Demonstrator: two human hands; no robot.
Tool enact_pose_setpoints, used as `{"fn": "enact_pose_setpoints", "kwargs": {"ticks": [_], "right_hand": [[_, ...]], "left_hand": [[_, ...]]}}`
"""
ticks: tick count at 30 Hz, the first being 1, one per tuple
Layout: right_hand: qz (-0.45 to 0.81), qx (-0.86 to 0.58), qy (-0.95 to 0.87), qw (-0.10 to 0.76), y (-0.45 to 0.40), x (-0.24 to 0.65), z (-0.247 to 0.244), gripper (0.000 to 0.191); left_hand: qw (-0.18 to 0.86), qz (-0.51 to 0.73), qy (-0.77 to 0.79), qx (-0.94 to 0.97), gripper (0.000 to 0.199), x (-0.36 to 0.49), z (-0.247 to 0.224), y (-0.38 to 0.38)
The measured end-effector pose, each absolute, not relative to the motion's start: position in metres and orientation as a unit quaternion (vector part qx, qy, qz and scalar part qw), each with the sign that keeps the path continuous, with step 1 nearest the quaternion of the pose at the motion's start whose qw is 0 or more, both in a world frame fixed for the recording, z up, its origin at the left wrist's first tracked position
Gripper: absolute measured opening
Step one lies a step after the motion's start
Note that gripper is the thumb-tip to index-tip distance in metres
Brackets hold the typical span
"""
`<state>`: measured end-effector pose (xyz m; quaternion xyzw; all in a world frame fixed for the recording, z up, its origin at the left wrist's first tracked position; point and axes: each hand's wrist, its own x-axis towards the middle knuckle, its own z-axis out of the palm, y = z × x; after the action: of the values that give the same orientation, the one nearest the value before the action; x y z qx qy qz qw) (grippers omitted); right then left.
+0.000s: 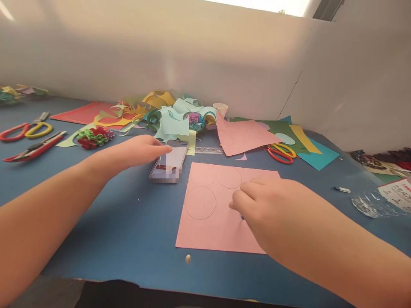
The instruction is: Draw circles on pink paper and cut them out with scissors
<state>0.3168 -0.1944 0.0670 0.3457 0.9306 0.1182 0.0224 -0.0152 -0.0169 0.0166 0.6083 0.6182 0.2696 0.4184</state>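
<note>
Lying under right hand (269, 207): pink paper (201, 233).

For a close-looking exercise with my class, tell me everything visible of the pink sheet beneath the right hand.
The sheet is pink, apparently paper or thin card, with straight edges, and lies flat on the blue table. Two circles are thinly outlined on it, one at the left, one near the far edge; other marks are too faint to trace. The right hand hides much of its right side, with a blue bit showing below. Whether either touches the sheet is unclear.
</note>
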Motion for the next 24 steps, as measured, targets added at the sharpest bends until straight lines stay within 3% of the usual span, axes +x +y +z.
{"fn": "enact_pose_setpoints", "kwargs": {"ticks": [4,7,11,17,24], "right_hand": [[0.087,0.39,0.914,0.075,-0.186,0.314,0.071,0.036],[0.074,0.418,0.904,0.058,-0.181,0.316,0.07,0.037],[0.078,0.396,0.915,-0.024,-0.174,0.319,0.064,0.041],[0.065,0.437,0.894,-0.072,-0.16,0.322,0.057,0.042],[0.095,0.485,0.858,-0.139,-0.15,0.323,0.05,0.05]], "left_hand": [[0.209,0.149,0.657,0.709,0.054,0.01,0.022,-0.047],[0.148,0.164,0.563,0.796,0.045,0.033,0.019,-0.077],[0.198,0.135,0.472,0.848,0.048,0.054,0.015,-0.111],[0.268,-0.056,0.418,0.866,0.016,0.067,0.026,-0.128],[0.271,-0.068,0.41,0.868,0.016,0.062,0.012,-0.12]]}}
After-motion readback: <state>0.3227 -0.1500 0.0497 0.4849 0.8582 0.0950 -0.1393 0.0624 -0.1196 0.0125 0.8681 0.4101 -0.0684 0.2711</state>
